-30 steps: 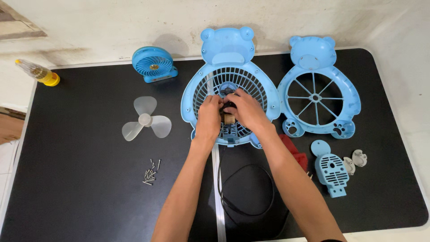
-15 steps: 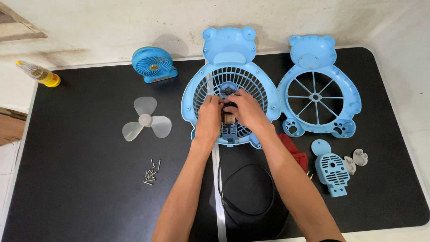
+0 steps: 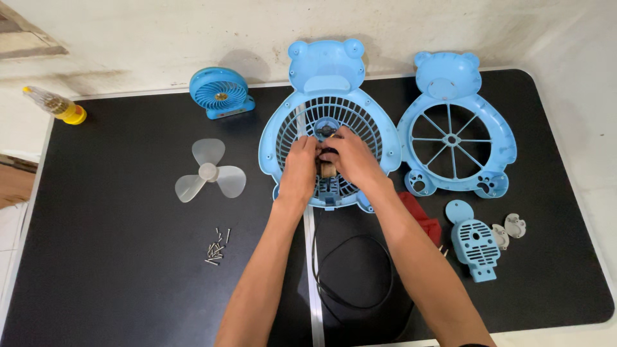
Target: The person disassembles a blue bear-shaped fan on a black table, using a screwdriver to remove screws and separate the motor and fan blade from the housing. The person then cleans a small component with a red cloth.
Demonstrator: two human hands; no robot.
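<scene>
In the head view, one black mat is lying under everything, and one bear-shaped blue fan housing with a grille is sitting near its far edge; every place below is told from that housing.

Two hands are working at the middle of its grille. The left hand is curling its fingers around one small motor, brown and dark, which is sitting right over the grille's centre. The right hand is pinching the same motor from the other side, so both hands are gripping it, and they are touching each other above it.

Just to the right of the housing, one second bear-shaped blue shell with open spokes is lying flat. Nearer the person and to the right, one small blue vented cover is lying beside two pale round pieces, and one red object is showing partly from under the right forearm.

To the left of the housing, one clear three-bladed propeller is resting, and below it one small heap of screws, too tight to count. Up and left, one small round blue fan is standing. Far left, off the mat, one yellow-capped bottle is lying. Directly below the housing, one black cable is looping.
</scene>
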